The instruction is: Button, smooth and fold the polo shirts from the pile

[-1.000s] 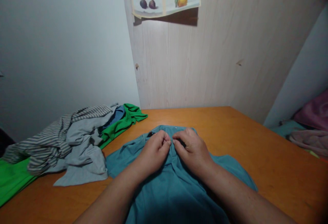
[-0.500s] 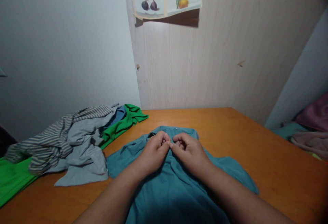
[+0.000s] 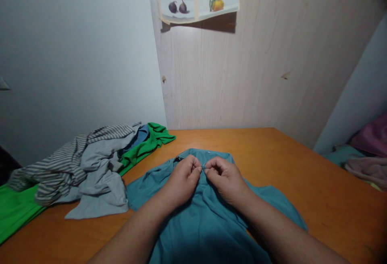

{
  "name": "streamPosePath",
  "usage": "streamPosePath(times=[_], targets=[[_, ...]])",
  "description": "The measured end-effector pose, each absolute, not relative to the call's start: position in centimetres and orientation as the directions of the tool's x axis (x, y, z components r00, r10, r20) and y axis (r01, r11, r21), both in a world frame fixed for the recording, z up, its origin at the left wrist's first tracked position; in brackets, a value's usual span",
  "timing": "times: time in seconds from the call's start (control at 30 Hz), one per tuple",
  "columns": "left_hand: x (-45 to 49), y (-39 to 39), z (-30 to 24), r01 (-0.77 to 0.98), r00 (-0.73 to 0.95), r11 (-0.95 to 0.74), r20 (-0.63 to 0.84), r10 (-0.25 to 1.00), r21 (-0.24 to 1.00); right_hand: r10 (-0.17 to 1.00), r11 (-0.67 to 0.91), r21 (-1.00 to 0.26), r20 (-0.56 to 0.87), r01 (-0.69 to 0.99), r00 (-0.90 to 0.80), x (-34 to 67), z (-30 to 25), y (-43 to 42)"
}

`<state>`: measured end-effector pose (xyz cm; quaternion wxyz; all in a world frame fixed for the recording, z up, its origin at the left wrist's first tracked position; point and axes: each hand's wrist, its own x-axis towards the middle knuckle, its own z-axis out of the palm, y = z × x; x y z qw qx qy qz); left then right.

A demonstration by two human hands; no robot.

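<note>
A teal shirt [image 3: 193, 219] lies spread on the orange-brown table, with its collar end pointing away from me. My left hand [image 3: 186, 177] is closed in a pinch on the cloth near the upper middle of the shirt. Just to its right, my right hand [image 3: 225, 177] pinches the same part of the cloth. A narrow gap with a bit of teal fabric shows between the two sets of fingertips. Whether a button sits there is too small to tell. A small dark item [image 3: 178, 159] shows at the collar beside my left hand.
At the left lies a heap of clothes: a striped garment [image 3: 65, 163], a grey garment [image 3: 101, 187] and green cloth [image 3: 136, 157]. The table [image 3: 320, 199] meets a wood-grain panel [image 3: 223, 78] at the back. Pink and purple cloth [image 3: 370, 141] lies beyond the right edge.
My fingertips have moved slightly apart, my right hand shifting a little to the right. The cloth under my right wrist has shifted, and some table shows there.
</note>
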<state>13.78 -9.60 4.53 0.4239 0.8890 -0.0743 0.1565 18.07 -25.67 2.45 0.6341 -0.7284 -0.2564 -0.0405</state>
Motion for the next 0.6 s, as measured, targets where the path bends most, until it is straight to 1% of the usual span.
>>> streamPosePath(times=[0.23,0.43,0.5,0.6], targets=[[13.69,-9.65,4.79,-0.227,0.959,-0.576,0.283,0.009,0.785,0.339,-0.051,-0.922,0.346,0.384,0.875,18.15,2.05,-25.60],[13.62,-9.62,4.96,-0.242,0.955,-0.540,0.295,0.012,0.806,0.298,-0.199,-0.827,0.460,0.525,0.837,18.21,2.06,-25.75],[13.62,-9.61,4.96,-0.237,0.957,-0.539,0.289,0.012,0.808,0.292,-0.175,-0.844,0.447,0.507,0.846,18.21,2.10,-25.72],[13.55,-9.65,4.95,-0.220,0.963,-0.536,0.270,0.015,0.815,0.302,-0.052,-0.929,0.335,0.366,0.892,18.32,2.21,-25.67]])
